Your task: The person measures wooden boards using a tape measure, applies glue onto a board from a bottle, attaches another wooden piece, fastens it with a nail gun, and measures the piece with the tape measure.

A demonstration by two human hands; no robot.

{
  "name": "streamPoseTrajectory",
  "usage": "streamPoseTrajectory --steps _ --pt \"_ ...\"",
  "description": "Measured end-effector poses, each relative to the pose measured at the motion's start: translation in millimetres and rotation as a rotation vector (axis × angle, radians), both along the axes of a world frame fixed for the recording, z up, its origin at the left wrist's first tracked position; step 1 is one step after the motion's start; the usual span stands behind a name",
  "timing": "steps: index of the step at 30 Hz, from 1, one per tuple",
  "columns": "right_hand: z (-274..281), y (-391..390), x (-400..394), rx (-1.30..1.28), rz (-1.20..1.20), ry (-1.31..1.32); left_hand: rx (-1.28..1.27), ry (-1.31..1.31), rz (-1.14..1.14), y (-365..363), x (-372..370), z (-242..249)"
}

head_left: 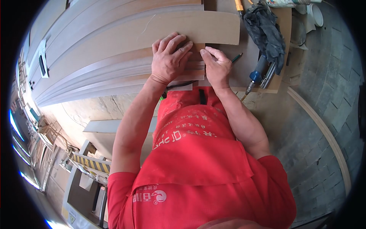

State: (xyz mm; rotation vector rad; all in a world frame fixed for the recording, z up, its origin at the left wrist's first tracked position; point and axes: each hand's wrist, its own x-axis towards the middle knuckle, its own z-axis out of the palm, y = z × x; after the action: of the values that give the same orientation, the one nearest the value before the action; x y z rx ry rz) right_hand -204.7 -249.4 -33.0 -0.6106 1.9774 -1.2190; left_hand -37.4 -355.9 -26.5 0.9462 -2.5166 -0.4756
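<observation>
My left hand (170,57) lies over a stack of long, pale brown strips (133,68), its fingers bent and a little apart, the tips reaching a wider brown board (198,26). Just to the right is my right hand (218,68), closed with thumb and fingers drawn together at the squared ends of the strips. What it pinches there, if anything, I cannot make out. A dark pencil (237,58) lies right beside its knuckles.
At the right of the bench, a dark glove (265,32) lies against a blue-and-silver air tool (259,70) with a hose fitting. White tubs (314,15) stand beyond. A long, thin strip (324,129) lies on the tiled floor. Striped yellow-black machinery (90,163) is at lower left.
</observation>
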Motion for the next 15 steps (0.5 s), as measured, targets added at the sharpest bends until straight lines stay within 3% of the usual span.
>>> streamPoseTrajectory --steps 5,9,12,15 --pt "-2 1 -7 0.012 0.025 -0.054 -0.006 0.013 0.009 0 -1 -3" --pt "22 26 -41 -0.062 0.012 0.440 0.007 0.024 0.010 -1 -1 -2" --pt "9 69 -87 0.069 0.009 0.925 0.016 0.039 0.009 -1 2 -1" --pt "7 82 -104 0.280 0.023 1.014 0.018 0.051 0.006 -1 1 0"
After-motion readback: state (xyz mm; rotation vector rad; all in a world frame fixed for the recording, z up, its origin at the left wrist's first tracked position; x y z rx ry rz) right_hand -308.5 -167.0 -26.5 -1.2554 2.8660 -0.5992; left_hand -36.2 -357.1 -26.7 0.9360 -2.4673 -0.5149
